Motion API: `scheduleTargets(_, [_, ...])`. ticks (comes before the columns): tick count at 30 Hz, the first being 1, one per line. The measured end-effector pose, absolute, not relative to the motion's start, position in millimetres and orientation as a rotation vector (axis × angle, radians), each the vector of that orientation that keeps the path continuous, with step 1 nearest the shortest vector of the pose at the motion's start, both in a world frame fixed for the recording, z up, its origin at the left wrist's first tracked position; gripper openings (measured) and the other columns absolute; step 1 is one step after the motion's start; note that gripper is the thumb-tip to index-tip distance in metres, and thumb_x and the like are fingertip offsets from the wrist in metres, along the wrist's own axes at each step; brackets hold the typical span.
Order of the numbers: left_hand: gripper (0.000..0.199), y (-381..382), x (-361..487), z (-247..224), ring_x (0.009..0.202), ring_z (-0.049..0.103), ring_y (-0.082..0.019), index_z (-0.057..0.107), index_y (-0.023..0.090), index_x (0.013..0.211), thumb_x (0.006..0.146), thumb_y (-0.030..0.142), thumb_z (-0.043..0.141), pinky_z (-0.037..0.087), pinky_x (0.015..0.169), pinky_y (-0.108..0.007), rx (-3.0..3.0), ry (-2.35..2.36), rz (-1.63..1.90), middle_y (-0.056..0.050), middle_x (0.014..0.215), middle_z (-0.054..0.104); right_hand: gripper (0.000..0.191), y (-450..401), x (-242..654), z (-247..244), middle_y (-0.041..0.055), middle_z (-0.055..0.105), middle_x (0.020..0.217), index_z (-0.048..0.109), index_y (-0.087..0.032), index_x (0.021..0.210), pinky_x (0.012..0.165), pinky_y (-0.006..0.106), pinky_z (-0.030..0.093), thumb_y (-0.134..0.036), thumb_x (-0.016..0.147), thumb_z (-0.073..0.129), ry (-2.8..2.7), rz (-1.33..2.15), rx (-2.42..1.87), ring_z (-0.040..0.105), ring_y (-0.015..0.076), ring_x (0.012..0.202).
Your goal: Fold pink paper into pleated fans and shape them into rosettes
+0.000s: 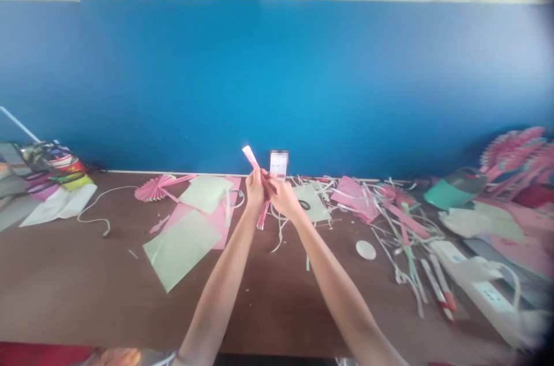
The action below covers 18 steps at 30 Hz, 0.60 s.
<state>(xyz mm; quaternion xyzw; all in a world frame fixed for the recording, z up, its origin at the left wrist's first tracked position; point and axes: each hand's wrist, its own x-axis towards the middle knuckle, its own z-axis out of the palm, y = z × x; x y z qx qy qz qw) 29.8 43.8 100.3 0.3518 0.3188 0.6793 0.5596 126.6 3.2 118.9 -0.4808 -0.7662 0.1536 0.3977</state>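
Note:
Held up over the middle of the table is a narrow folded strip of pink paper (250,156), slanting from upper left to lower right. My left hand (256,188) is closed around its middle. Pressed close beside it, my right hand (279,195) pinches the same strip with its fingertips. Pleated edges of the strip show below the hands. Just behind my right hand stands a phone (279,163) with a lit screen. To the left lie pale green paper sheets (182,250) over a pink sheet (221,233), beside a pink pleated paper fan (154,188).
White paper scraps, strips and pink pieces (352,195) litter the right side. A round white disc (366,249), markers (439,288) and a power strip (476,285) lie farther right. Pink fans (515,152) are heaped at far right. A white cable (93,219) curls at left. A blue partition (277,83) stands behind.

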Motion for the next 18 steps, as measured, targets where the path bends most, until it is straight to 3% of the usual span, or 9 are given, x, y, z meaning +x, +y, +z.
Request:
scheduleTargets(4, [0.028, 51, 18, 110, 0.052, 0.053, -0.009, 0.049, 0.018, 0.072, 0.086, 0.04, 0.06, 0.044, 0.055, -0.022, 0.684, 0.575, 1.75, 0.004, 0.056, 0.049, 0.029, -3, 121, 122, 0.0052, 0.065, 0.069, 0.06, -0.018, 0.076, 0.055, 0.024, 0.031, -0.026, 0.096, 0.04, -2.076, 0.319, -1.258, 0.055, 0.015, 0.057])
scheduleTargets(11, [0.035, 55, -5, 118, 0.035, 0.029, -0.004, 0.043, 0.019, 0.068, 0.087, 0.044, 0.057, 0.019, 0.034, -0.02, 0.507, 0.491, 1.723, 0.008, 0.049, 0.031, 0.031, -13, 109, 126, 0.0048, 0.065, 0.07, 0.062, -0.018, 0.081, 0.055, 0.025, 0.026, -0.028, 0.098, 0.037, -2.202, 0.16, -1.32, 0.054, 0.0148, 0.058])
scheduleTargets(18, [0.032, 62, -15, 115, 0.033, 0.021, -0.005, 0.042, 0.02, 0.069, 0.091, 0.04, 0.052, 0.015, 0.033, -0.021, 0.529, 0.447, 1.722, 0.009, 0.05, 0.025, 0.038, -14, 117, 125, 0.0049, 0.062, 0.065, 0.06, -0.018, 0.072, 0.055, 0.025, 0.026, -0.033, 0.099, 0.037, -2.287, 0.224, -1.33, 0.051, 0.0134, 0.057])
